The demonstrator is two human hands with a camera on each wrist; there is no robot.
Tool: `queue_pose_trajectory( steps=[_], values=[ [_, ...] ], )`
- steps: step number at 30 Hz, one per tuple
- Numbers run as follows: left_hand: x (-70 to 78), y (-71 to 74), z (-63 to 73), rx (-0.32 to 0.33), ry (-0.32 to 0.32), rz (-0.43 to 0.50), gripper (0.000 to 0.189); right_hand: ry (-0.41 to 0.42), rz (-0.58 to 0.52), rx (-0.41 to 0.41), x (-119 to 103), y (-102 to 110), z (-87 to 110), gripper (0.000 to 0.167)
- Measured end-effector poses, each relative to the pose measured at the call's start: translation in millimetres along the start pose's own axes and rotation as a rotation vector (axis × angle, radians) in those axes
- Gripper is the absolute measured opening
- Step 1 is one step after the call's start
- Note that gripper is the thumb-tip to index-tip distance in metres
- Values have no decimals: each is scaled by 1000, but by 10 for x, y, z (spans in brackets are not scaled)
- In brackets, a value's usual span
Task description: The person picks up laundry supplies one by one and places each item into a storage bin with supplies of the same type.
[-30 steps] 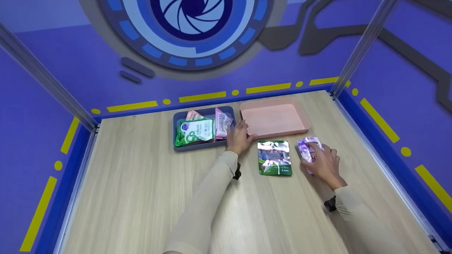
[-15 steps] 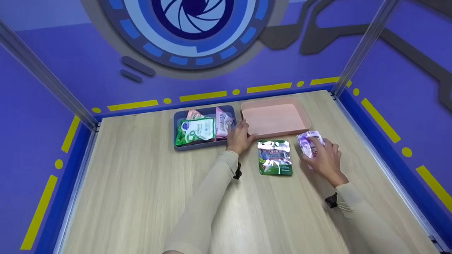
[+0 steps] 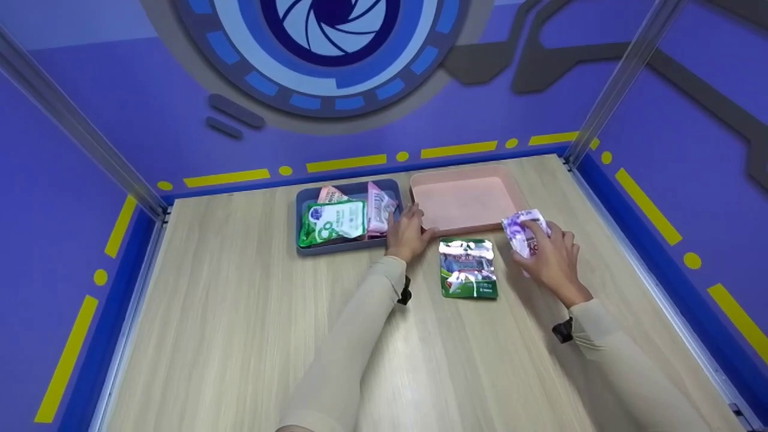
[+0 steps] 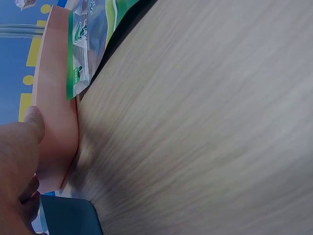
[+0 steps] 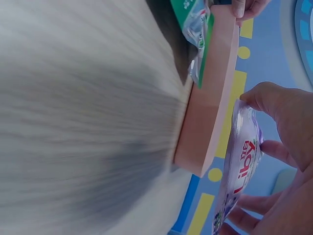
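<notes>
My right hand [image 3: 555,261] grips a shiny white-and-purple pouch [image 3: 516,233] by its edges. Red "Liby" lettering shows on this pouch [image 5: 244,159] in the right wrist view. It is held up at the near right corner of the pink tray [image 3: 468,201], whose inside is bare. My left hand [image 3: 408,237] holds the pink tray's near left corner, the thumb [image 4: 35,122] on its rim and the other fingers partly hidden between the trays. Flat on the table in front of the pink tray lies a green-and-silver pouch [image 3: 468,285].
A blue-grey tray [image 3: 336,247] stands left of the pink one. Inside are a green-and-white packet [image 3: 339,222], a pink packet [image 3: 378,210] and a peach-coloured packet [image 3: 330,195]. Purple panels [image 3: 360,144] close off the wooden table [image 3: 240,324] behind and at both sides.
My right hand has carried the purple pouch away from me, from beside the green pouch up to the pink tray's near right corner. The left hand has stayed put.
</notes>
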State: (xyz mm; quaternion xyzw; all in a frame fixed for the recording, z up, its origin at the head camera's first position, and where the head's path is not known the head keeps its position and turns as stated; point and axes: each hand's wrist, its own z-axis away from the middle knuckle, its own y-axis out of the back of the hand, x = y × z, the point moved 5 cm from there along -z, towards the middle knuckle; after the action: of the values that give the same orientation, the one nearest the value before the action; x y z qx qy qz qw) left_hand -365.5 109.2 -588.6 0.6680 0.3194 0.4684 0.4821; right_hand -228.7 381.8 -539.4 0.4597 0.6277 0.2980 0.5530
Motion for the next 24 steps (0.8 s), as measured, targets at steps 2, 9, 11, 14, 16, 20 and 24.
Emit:
queue_pose_trajectory(
  steps=[2,9,11,14,16,20,24],
  values=[
    [-1,-1,1,-1,2,2,58,4,2,1,-24,6,-26,71],
    [8,12,12,1,2,-7,57,1,7,-17,-94,2,-113,74],
    [12,18,16,2,1,-6,55,-6,6,-24,-111,-2,-137,74],
    [14,22,18,-1,4,0,55,-10,2,-29,-132,-8,-176,75],
    [14,21,14,-8,7,-3,55,-3,-2,-23,-148,-9,-206,75],
    [10,19,7,-9,11,-10,56,13,-6,-12,-176,-19,-269,76],
    [11,19,7,-5,9,-7,56,15,-3,-14,-199,-32,-320,77]
  ],
)
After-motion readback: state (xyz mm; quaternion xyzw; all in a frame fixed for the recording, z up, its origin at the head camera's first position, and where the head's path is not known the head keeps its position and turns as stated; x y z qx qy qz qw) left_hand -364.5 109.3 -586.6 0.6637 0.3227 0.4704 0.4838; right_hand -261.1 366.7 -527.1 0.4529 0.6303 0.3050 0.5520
